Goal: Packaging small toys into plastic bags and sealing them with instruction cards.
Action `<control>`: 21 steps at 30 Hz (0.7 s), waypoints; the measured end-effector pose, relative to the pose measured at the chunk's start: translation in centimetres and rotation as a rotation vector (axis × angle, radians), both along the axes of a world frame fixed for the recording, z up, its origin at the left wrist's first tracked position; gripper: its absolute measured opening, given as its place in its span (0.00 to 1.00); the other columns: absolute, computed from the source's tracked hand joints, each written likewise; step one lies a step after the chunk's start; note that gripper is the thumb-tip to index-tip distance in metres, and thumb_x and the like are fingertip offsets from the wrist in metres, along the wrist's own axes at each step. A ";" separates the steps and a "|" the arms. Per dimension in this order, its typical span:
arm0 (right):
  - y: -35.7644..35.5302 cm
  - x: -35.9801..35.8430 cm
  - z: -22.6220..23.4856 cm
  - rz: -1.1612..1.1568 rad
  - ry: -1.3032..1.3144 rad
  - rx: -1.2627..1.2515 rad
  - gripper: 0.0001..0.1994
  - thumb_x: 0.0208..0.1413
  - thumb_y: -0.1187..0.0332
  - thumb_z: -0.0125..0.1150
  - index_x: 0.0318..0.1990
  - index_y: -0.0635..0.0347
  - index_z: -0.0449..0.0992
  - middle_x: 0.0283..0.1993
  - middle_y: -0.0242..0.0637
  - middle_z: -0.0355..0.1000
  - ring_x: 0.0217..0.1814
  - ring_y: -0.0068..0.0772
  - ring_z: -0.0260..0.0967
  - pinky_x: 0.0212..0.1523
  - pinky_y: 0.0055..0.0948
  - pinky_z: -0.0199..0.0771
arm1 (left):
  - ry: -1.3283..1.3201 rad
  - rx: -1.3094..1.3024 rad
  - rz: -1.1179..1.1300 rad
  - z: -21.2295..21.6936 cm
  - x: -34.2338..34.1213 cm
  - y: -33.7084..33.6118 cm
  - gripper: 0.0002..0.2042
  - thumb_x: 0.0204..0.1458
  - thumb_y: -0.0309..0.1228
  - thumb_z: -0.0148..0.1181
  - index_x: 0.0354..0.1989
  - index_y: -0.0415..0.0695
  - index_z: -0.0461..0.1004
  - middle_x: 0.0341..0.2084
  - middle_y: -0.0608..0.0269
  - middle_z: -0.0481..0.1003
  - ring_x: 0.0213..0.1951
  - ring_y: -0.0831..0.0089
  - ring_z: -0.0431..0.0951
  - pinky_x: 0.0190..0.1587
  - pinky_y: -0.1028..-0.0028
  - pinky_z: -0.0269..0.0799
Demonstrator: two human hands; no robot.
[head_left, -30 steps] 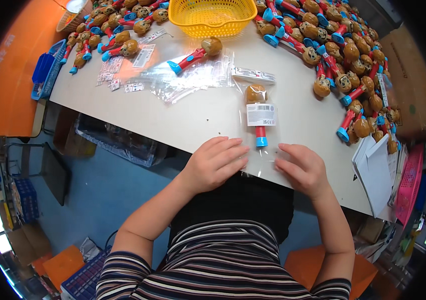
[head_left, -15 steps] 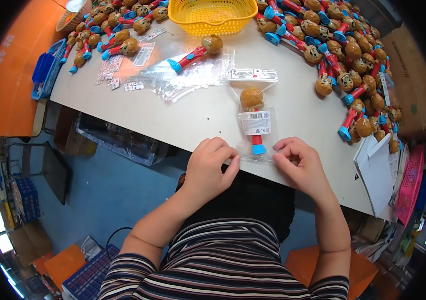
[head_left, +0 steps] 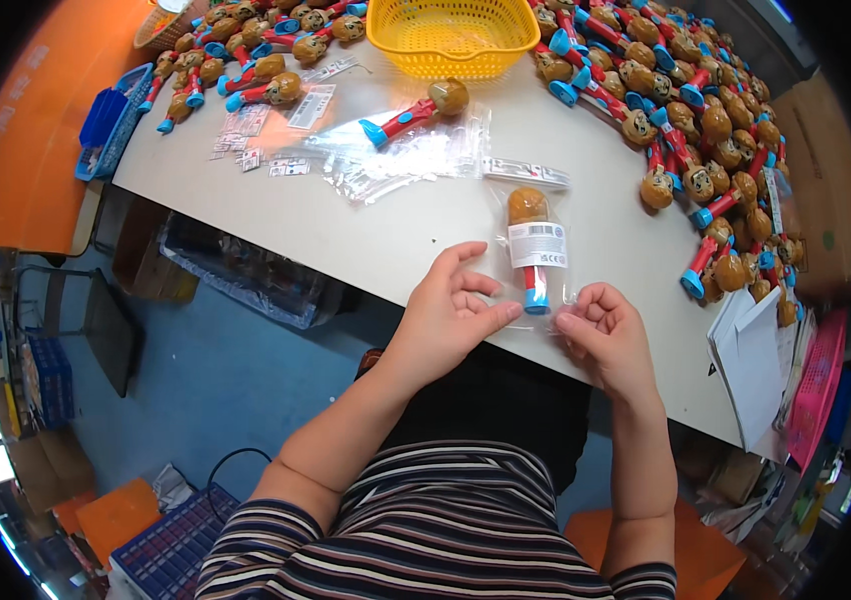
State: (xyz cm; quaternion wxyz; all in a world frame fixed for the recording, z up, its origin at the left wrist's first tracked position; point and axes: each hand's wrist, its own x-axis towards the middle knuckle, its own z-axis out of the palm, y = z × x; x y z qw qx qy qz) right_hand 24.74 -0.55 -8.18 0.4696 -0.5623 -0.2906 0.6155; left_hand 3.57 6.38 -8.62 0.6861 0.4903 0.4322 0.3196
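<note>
Table: A pale table (head_left: 346,235) carries the work, its near edge slanting past the seated person's lap.
Toy heap: Red-and-blue figures with round brown heads crowd in a heap (head_left: 686,130) at the far right, well apart from both hands.
Yellow basket: A perforated basket (head_left: 451,62) stands at the far side, beyond the bagged toy.
Bagged toy: One toy (head_left: 536,275) lies on the table inside a clear bag (head_left: 502,225), close to the near edge. Its long axis runs away from the person, head far, leaning slightly left.
Left hand: The left hand (head_left: 446,318) flanks the toy's lower left, fingers parted from the thumb in a wide gap and gripping nothing visible; the thumb tip is the closest part to the toy.
Right hand: The right hand (head_left: 614,335) sits at the lower right, fingers curled in toward the thumb by the bag's corner; whether plastic is pinched there cannot be told.
White label: A label (head_left: 538,245) spans the toy's middle, beyond both thumbs.
Blue foot: The foot (head_left: 538,300) points at the person, between the thumbs.
</note>
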 end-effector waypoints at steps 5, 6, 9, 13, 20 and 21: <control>-0.5 -1.3 0.5 -0.068 0.058 -0.034 0.10 0.56 0.77 0.63 0.38 0.56 0.66 0.31 0.31 0.73 0.30 0.19 0.69 0.32 0.16 0.69 | -0.200 -0.244 -0.074 -0.7 -1.3 0.2 0.20 0.56 0.20 0.62 0.57 0.35 0.67 0.27 0.65 0.79 0.34 0.81 0.79 0.41 0.83 0.73; -0.6 -1.7 0.7 -0.036 0.075 -0.029 0.10 0.56 0.77 0.63 0.38 0.56 0.66 0.31 0.31 0.73 0.30 0.19 0.69 0.32 0.16 0.69 | -0.180 -0.163 -0.053 -0.6 -1.6 -0.3 0.18 0.55 0.20 0.62 0.54 0.34 0.69 0.29 0.66 0.79 0.33 0.82 0.78 0.41 0.82 0.73; -1.7 -1.9 0.5 -0.007 0.038 -0.078 0.10 0.56 0.77 0.63 0.39 0.56 0.66 0.30 0.31 0.72 0.29 0.21 0.70 0.33 0.18 0.70 | -0.044 0.203 -0.011 -0.8 -4.0 -2.0 0.08 0.56 0.18 0.61 0.42 0.39 0.74 0.32 0.64 0.76 0.36 0.79 0.77 0.47 0.74 0.74; -3.0 -1.2 -0.8 -0.017 0.045 0.054 0.10 0.57 0.77 0.62 0.42 0.58 0.66 0.30 0.33 0.72 0.30 0.22 0.71 0.33 0.20 0.73 | -0.542 0.237 0.122 -2.4 -11.6 -3.3 0.08 0.54 0.17 0.58 0.30 0.45 0.68 0.28 0.63 0.71 0.37 0.72 0.76 0.55 0.57 0.71; -2.3 -0.9 -1.4 -0.185 0.195 0.045 0.05 0.63 0.74 0.55 0.43 0.59 0.66 0.30 0.37 0.73 0.29 0.25 0.70 0.32 0.23 0.74 | -0.528 0.237 0.679 -7.9 -26.2 -1.1 0.11 0.55 0.21 0.55 0.27 0.49 0.59 0.25 0.65 0.66 0.35 0.70 0.72 0.55 0.64 0.70; -2.0 -1.1 -1.3 -0.176 0.169 0.004 0.04 0.64 0.74 0.55 0.43 0.59 0.67 0.31 0.37 0.73 0.29 0.25 0.70 0.32 0.22 0.75 | -0.531 0.239 0.672 -9.4 -27.8 0.1 0.11 0.55 0.21 0.55 0.27 0.49 0.59 0.25 0.65 0.66 0.35 0.70 0.72 0.55 0.64 0.70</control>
